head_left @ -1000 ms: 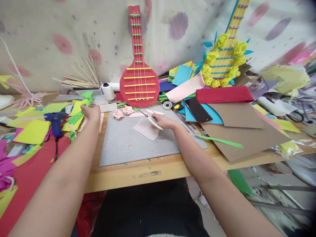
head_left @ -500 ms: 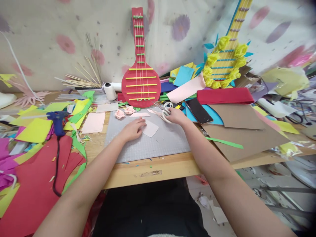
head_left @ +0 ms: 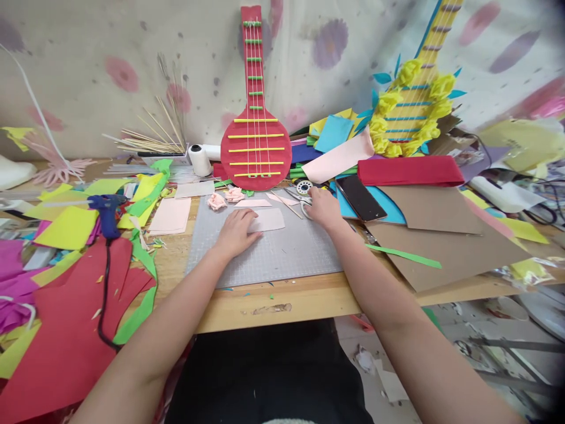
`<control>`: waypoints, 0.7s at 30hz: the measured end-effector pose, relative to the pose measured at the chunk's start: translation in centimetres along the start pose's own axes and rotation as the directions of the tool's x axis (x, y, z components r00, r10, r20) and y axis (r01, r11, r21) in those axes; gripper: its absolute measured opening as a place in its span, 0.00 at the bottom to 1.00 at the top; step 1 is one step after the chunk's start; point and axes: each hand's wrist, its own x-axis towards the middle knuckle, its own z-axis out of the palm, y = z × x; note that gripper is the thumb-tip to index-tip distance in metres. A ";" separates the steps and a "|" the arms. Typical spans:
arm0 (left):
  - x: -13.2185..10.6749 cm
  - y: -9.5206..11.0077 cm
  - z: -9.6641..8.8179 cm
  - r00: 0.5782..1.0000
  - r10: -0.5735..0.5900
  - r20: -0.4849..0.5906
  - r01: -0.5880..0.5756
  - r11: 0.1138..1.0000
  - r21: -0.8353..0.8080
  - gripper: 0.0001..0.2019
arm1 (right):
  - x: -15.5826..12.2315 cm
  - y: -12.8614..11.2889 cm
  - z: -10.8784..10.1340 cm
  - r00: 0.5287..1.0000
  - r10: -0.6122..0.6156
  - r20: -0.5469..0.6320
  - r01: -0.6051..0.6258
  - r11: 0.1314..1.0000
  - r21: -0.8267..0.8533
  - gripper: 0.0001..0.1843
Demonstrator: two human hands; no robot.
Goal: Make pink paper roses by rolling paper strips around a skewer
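My left hand (head_left: 236, 231) lies flat on the grey cutting mat (head_left: 282, 253), its fingertips resting on the near edge of a pale pink paper piece (head_left: 270, 219). At the mat's far right corner my right hand (head_left: 323, 208) has its fingers curled at the white handle of a pair of scissors (head_left: 296, 200), whose blades point left and lie low over the mat. Two small pink paper roses (head_left: 225, 198) and thin pink strips (head_left: 253, 203) lie at the mat's far edge.
A red paper lute (head_left: 256, 147) leans on the wall behind the mat. To the left are a blue glue gun (head_left: 106, 209), a pink sheet (head_left: 170, 215) and coloured scraps. On the right lie a phone (head_left: 361, 198), brown card (head_left: 441, 235) and a green strip (head_left: 404, 255).
My left hand came from the green scraps at the left onto the mat and now rests on the pink paper. My right hand carried the scissors from the paper to the mat's far right corner.
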 end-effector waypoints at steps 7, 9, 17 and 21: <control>-0.2 -1.7 -0.3 0.996 -0.064 0.054 0.071 0.990 -0.125 0.26 | -2.1 -3.9 0.7 0.794 -0.587 0.156 0.523 0.791 0.317 0.20; -0.1 -1.6 -0.2 0.996 -0.073 0.056 0.079 0.990 -0.116 0.27 | -2.2 -4.4 1.4 0.819 -0.557 0.139 0.516 0.820 0.248 0.20; 0.4 -1.4 -0.3 0.990 -0.141 0.029 0.144 0.979 -0.145 0.21 | -2.2 -4.2 3.2 0.940 -0.339 0.040 0.301 0.876 0.377 0.16; 0.4 -1.6 -0.2 0.977 -0.212 -0.002 0.209 0.964 -0.164 0.19 | -2.3 -3.9 3.4 0.964 -0.263 0.040 0.207 0.836 0.508 0.15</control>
